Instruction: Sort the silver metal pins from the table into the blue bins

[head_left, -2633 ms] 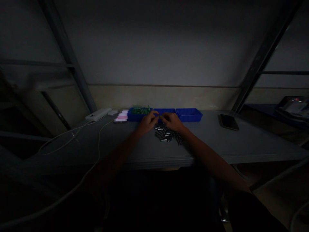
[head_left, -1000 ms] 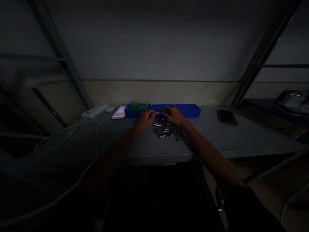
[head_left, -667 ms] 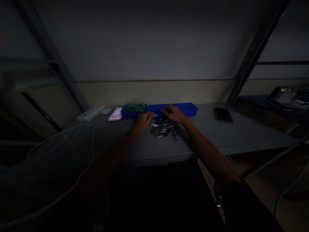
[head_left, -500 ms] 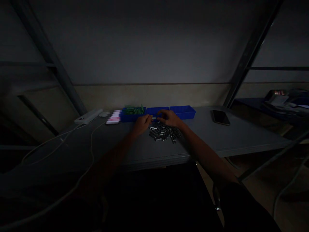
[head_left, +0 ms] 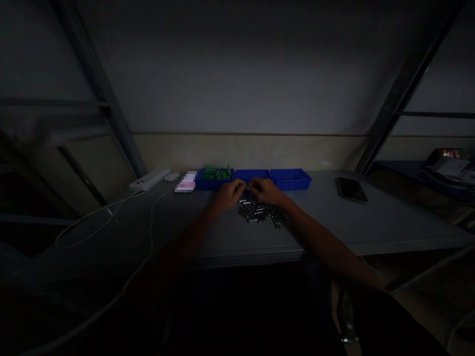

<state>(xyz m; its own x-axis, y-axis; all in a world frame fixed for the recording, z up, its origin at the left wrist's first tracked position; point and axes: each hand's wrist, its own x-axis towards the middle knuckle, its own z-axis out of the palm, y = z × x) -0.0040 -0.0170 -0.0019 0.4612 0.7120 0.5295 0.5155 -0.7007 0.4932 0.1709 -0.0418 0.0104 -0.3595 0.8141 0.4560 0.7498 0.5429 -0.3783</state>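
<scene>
My left hand [head_left: 229, 194] is closed in a pinch just in front of the blue bins, holding something too small and dark to make out. Close beside it, my right hand [head_left: 265, 190] has its fingertips pressed together, and what they hold is hidden. Below both hands lies a pile of small metal pieces [head_left: 254, 211] on the grey table [head_left: 315, 217]. Green pieces [head_left: 217, 173] fill the left blue bin [head_left: 211, 185]. Behind the hands stands the middle blue bin [head_left: 253, 174], its inside partly covered. No contents show in the right blue bin [head_left: 291, 180].
A dark phone [head_left: 352, 190] lies at the right. On the left are a white power strip [head_left: 150, 180] and a blurred pinkish item [head_left: 186, 183], with a pale cable [head_left: 151, 227] running down the table. Metal posts rise at both sides.
The whole view has shifted, so the scene sits farther right and slightly lower. My hands have come closer together, and my right fingers have closed; the small light piece between them no longer shows.
</scene>
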